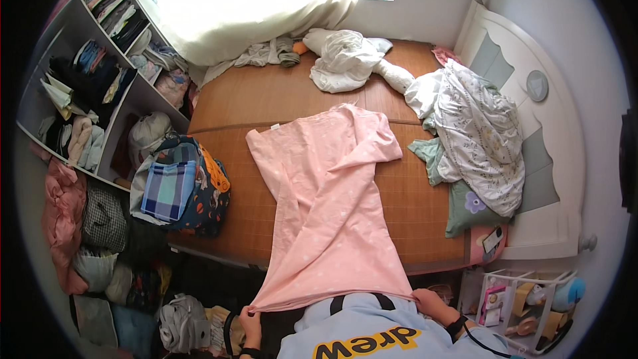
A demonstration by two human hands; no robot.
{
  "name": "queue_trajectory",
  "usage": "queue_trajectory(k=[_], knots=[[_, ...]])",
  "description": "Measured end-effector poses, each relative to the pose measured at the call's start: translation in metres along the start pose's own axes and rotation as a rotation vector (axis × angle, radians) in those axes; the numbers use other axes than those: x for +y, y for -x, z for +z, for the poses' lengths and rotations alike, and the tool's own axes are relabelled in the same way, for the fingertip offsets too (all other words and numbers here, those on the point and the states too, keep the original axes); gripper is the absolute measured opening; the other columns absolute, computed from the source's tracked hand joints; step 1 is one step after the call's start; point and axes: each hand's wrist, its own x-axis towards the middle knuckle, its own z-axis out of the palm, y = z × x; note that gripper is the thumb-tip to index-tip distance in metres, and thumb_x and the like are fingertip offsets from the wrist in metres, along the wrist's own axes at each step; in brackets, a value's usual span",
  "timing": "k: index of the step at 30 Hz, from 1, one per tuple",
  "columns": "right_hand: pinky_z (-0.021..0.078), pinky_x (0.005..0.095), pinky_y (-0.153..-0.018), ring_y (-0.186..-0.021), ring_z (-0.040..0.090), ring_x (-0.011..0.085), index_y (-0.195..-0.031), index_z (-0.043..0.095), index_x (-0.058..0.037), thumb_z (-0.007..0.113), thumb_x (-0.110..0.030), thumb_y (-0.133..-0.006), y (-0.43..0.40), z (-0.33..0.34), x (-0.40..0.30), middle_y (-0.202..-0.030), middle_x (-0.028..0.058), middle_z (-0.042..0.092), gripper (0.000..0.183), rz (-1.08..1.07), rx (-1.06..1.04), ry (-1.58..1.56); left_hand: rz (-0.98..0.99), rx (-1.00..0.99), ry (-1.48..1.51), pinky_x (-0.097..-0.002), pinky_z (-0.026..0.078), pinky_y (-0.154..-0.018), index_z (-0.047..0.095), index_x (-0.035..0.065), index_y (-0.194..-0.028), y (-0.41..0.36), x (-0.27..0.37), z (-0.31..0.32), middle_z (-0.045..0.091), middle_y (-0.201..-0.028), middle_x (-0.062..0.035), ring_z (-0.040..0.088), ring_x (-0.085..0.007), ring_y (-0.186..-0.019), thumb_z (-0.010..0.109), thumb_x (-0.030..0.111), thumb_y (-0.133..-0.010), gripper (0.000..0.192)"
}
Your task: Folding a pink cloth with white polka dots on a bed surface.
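Observation:
A pink cloth with small pale marks (329, 199) lies over the bed's brown woven mat (239, 174), its near edge pulled taut towards my body. My left hand (249, 319) pinches one near corner, beyond the bed's front edge. The other near corner is in my right hand (428, 303), close beside my light blue top. Diagonal folds run across the cloth, and its far right part is bunched. A small white tag (275, 127) shows at the far left edge.
A storage bag with folded cloth (169, 184) stands at the bed's left, before clothes-filled shelves (99, 104). A floral quilt (478, 134) and green pillow (471, 209) lie by the headboard (558, 179). A phone (492, 240) rests near the front right corner, above a white rack (528, 276).

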Motion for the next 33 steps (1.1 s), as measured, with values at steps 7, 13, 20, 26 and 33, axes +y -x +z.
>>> queue_trajectory(k=[7, 13, 20, 26, 33], knots=[[0.0443, 0.0367, -0.060, -0.068, 0.054, 0.0349, -0.076, 0.055, -0.0021, 0.054, -0.012, -0.073, -0.012, -0.006, 0.000, -0.073, 0.0184, 0.055, 0.011, -0.071, -0.289, -0.159, 0.139, -0.174, -0.160, -0.0331, 0.042, -0.053, 0.052, -0.0023, -0.069, -0.054, 0.002, -0.015, 0.053, -0.062, -0.0174, 0.055, -0.0292, -0.058, 0.063, 0.006, -0.065, 0.014], [0.0442, 0.0353, -0.059, -0.067, 0.057, 0.0318, -0.084, 0.059, -0.0045, 0.055, -0.013, -0.072, -0.025, 0.020, 0.027, -0.073, 0.0166, 0.058, 0.015, -0.037, -0.502, -0.082, 0.136, -0.607, -0.232, -0.0357, 0.041, -0.065, 0.056, -0.0020, -0.097, -0.069, 0.052, -0.052, 0.060, -0.082, -0.0180, 0.056, -0.0266, -0.078, 0.052, 0.016, -0.080, 0.026], [0.0448, 0.0417, -0.063, -0.072, 0.056, 0.0326, -0.079, 0.058, -0.0065, 0.053, -0.015, -0.069, -0.217, -0.106, 0.008, -0.075, 0.0156, 0.058, 0.014, -0.058, 0.183, 0.515, 0.853, -0.341, -0.370, -0.0442, 0.041, -0.055, 0.048, 0.0028, -0.071, -0.248, 0.109, 0.028, 0.051, -0.066, -0.0192, 0.052, -0.0379, -0.065, 0.055, 0.010, -0.071, 0.010], [0.0436, 0.0462, -0.058, -0.068, 0.056, 0.0372, -0.081, 0.050, -0.0054, 0.038, -0.026, -0.086, -0.337, -0.437, -0.149, -0.075, 0.0185, 0.058, 0.024, -0.165, 1.413, 0.650, 1.046, 0.429, -0.050, -0.0409, 0.040, -0.065, 0.048, 0.0009, -0.082, -0.390, 0.421, -0.107, 0.053, -0.078, -0.0214, 0.052, -0.0356, -0.075, 0.046, 0.020, -0.085, 0.019], [0.0448, 0.0350, -0.064, -0.073, 0.058, 0.0287, -0.098, 0.056, -0.0123, 0.042, -0.026, -0.084, -0.133, -0.609, -0.372, -0.078, 0.0104, 0.060, 0.024, -0.571, 1.730, 0.320, 1.235, 0.952, 0.369, -0.0280, 0.042, -0.059, 0.055, 0.0039, -0.085, -0.311, 0.567, -0.348, 0.059, -0.068, -0.0062, 0.057, -0.0171, -0.064, 0.054, 0.031, -0.081, 0.028]])
